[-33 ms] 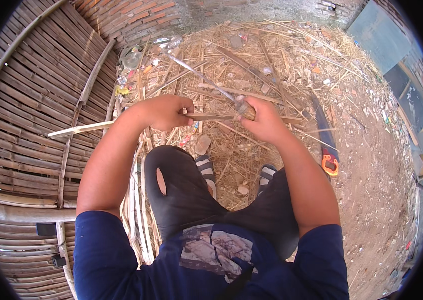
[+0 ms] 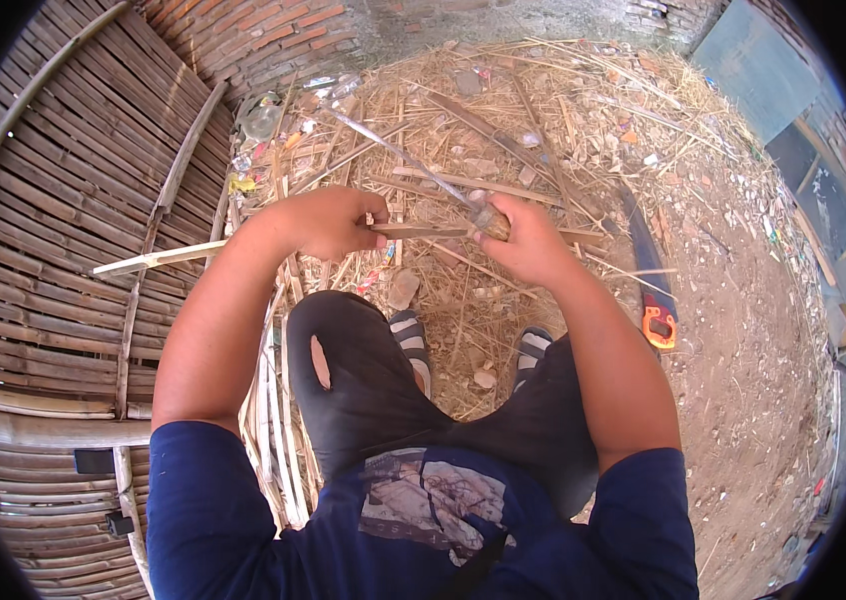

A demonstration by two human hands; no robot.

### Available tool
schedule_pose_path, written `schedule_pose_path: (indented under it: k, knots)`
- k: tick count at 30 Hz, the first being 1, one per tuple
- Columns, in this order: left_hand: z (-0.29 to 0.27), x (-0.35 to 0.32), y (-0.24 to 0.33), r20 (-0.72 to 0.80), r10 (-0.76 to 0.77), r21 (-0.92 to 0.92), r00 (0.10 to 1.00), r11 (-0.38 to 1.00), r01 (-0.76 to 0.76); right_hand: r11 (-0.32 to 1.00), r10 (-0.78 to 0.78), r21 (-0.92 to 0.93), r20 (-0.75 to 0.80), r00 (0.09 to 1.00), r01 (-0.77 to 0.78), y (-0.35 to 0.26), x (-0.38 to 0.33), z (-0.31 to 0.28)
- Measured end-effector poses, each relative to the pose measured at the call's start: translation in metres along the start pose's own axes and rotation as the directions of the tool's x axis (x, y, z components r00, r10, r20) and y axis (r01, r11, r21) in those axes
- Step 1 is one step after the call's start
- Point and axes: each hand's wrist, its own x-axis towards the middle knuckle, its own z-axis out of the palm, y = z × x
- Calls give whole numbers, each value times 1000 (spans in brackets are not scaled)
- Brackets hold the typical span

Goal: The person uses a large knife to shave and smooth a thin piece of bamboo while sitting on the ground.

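Over my knees, my left hand (image 2: pixel 335 224) is closed around a long bamboo strip (image 2: pixel 423 230). The strip runs crosswise, its pale end sticking out left past my forearm and its other end showing beyond my right hand (image 2: pixel 531 240). That hand is closed on the wooden handle of a long knife (image 2: pixel 398 152). Its narrow blade points away from me, up and to the left. The handle sits against the strip; whether my right fingers also grip the strip I cannot tell.
A handsaw (image 2: pixel 655 270) with an orange handle lies on the dirt to the right. Bamboo pieces (image 2: pixel 493 130), straw and litter cover the ground ahead. More split strips (image 2: pixel 278 440) lie beside my left leg. A bamboo slat wall (image 2: pixel 53 250) stands left, a brick wall (image 2: pixel 273 40) beyond.
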Motion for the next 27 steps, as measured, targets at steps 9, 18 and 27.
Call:
schedule_pose_path:
  k: [9, 18, 27]
  knots:
    - [-4, -37, 71, -871, 469, 438, 149, 877, -198, 993, 89, 98, -175, 981, -72, 52, -41, -38]
    - [41, -81, 0, -602, -303, -54, -739, 938, -341, 970, 214, 157, -168, 962, -188, 61, -52, -56]
    - [19, -53, -15, -714, -700, -116, -23, 150, -982, 861, 344, 429, -96, 934, -273, 55, -38, -48]
